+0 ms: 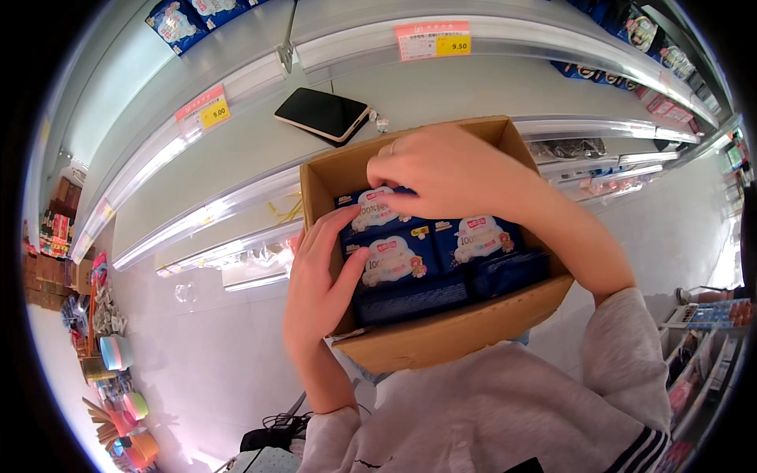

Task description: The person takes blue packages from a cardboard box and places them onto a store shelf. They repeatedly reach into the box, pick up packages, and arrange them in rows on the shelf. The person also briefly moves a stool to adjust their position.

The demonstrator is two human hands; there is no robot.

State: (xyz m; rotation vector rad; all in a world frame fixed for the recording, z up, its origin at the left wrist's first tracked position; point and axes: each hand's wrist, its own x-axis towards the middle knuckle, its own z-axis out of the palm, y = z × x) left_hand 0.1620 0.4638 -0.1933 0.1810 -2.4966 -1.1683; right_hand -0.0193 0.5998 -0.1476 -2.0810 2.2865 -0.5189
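Note:
An open cardboard box (437, 349) rests against the shelf front before me, holding several blue packs with white cloud-shaped labels. My left hand (322, 278) is at the box's left side, its thumb and fingertips on the left packs, fingers apart. Over the box's far part reaches my right hand (432, 171), palm down with curled fingers, its thumb by the upper-left blue pack (372, 210). Whether it grips that pack is hidden. Nearer me lie another labelled blue pack (393, 260), one to its right (476, 239), and packs standing on edge (414, 300).
A black-screened phone (322, 112) lies on the shelf (248, 142) behind the box, beside small crumpled bits (382, 125). Price-tagged shelf rails curve across the view. More blue packs (172, 26) stand on the upper shelf. Colourful tubs (141, 446) stand at lower left.

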